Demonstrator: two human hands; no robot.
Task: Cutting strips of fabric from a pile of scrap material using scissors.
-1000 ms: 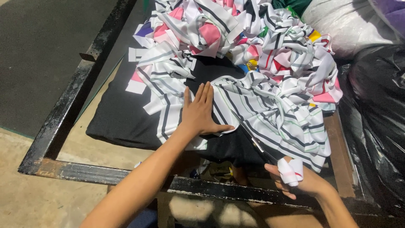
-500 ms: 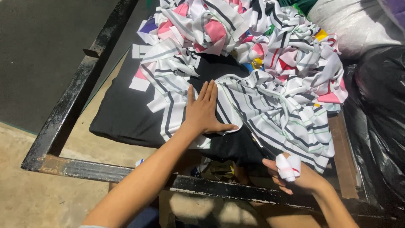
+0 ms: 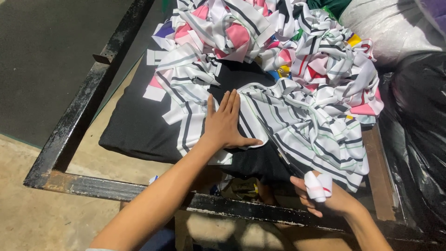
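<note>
My left hand [image 3: 224,122] lies flat, fingers together, pressing a white fabric piece with dark stripes [image 3: 297,125] onto a black cloth [image 3: 134,125]. My right hand [image 3: 320,195], its thumb and a finger wrapped in white tape, grips the handles of a pair of scissors [image 3: 281,153]. The blades point up and left, along the edge of the striped fabric beside my left thumb. A heap of striped scraps with pink, yellow and blue patches [image 3: 260,42] lies beyond both hands.
A black, rusty metal frame [image 3: 83,121] runs along the left and the near side. A black plastic bag [image 3: 418,130] and a white sack [image 3: 390,28] sit at the right. Concrete floor [image 3: 28,218] and a dark mat [image 3: 42,51] lie to the left.
My right hand has shifted slightly up and left with the scissors. The left hand stays pressed on the striped fabric.
</note>
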